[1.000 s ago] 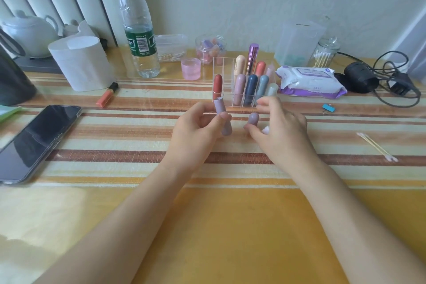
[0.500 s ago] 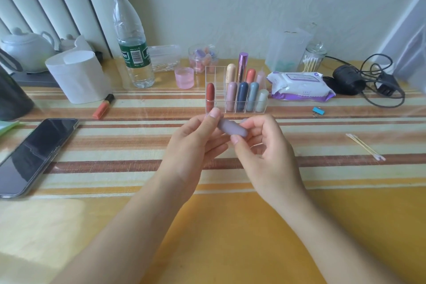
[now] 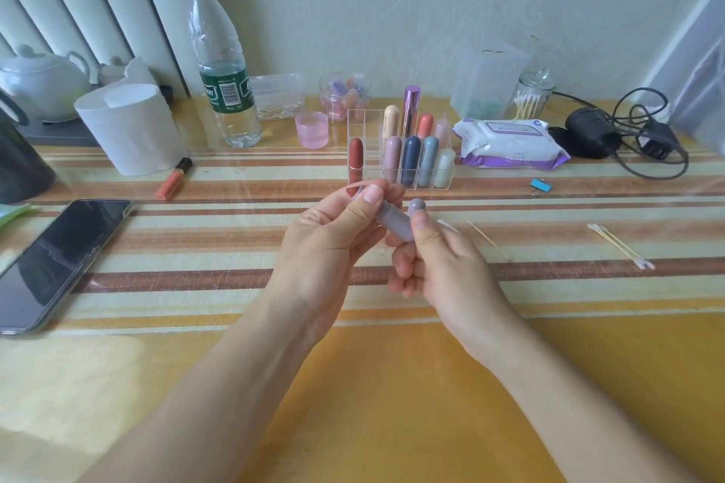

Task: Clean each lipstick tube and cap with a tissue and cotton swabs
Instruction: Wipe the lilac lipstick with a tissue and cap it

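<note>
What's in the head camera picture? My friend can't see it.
The left hand and right hand hold a lilac lipstick tube over a striped table. Behind, a clear organizer holds more lipsticks; cotton swabs lie to the right.

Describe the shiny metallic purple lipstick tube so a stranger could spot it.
Find the clear acrylic organizer on the striped table, left of the purple-and-white wet-wipe pack. In its back row, between a cream tube and a coral tube, stands the metallic purple lipstick tube. It alone is shiny, flat-topped and tallest; its neighbours are matte and round-capped.
</note>
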